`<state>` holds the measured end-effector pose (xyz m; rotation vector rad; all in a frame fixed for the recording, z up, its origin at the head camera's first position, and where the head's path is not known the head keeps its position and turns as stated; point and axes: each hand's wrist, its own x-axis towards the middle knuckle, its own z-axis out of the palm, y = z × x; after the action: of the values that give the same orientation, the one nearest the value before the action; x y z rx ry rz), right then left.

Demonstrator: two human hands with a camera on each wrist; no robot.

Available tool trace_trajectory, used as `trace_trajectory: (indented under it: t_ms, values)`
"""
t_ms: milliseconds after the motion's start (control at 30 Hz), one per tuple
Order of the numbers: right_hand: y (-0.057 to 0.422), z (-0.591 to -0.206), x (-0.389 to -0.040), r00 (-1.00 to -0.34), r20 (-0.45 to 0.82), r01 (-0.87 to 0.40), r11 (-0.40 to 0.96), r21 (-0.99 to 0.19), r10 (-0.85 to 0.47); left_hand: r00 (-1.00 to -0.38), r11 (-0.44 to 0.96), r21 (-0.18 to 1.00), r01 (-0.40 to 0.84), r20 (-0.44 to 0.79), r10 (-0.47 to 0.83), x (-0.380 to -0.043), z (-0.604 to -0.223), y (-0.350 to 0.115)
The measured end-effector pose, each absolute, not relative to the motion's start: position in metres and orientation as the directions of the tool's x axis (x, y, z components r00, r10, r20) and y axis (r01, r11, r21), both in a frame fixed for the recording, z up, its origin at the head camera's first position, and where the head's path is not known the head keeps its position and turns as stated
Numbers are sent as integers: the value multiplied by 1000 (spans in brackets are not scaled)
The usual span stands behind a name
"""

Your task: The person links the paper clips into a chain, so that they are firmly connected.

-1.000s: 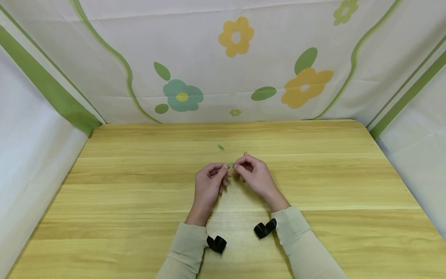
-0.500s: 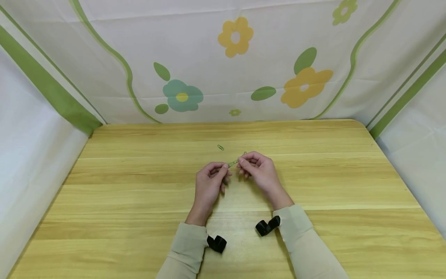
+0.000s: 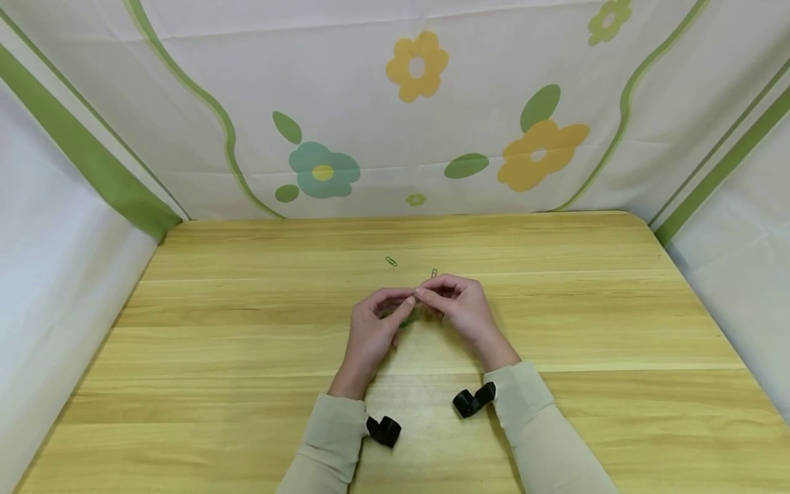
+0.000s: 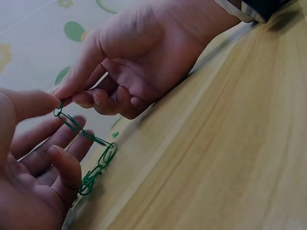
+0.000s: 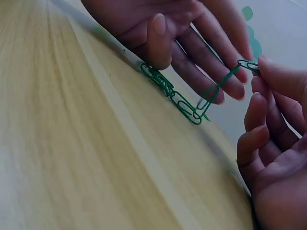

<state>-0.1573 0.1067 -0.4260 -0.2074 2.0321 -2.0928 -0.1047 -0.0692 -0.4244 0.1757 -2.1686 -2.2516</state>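
Since the prior frame both hands closed together. Left hand (image 3: 373,326) and right hand (image 3: 459,305) pinch one green wire paperclip chain (image 4: 91,158), its tail resting on the wooden table (image 3: 555,329). Two loose paperclips (image 3: 391,261) lie beyond.

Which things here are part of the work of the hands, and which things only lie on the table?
In hand:
- green paper clip chain, its top end pinched between left hand and right hand

Lying about:
- loose paper clip on the wooden table
- second loose paper clip, just beyond the right hand's fingers
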Motion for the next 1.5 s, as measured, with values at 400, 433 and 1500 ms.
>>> trace_trajectory:
  t_ms: [400,433,1500]
  values:
    - [118,-422,-172,-983,-145,161,146,-976,113,-987,-81,995,-65,-77,-143,-106,-424,-69]
    - [118,-421,-174,-981,-155,176,201,-964,115,-986,-86,994,-66,-78,-150,-106,-424,-69]
    - [106,-421,-159,-986,-162,157,115,-981,-40,-972,-115,987,-113,-133,-193,-108,-424,-70]
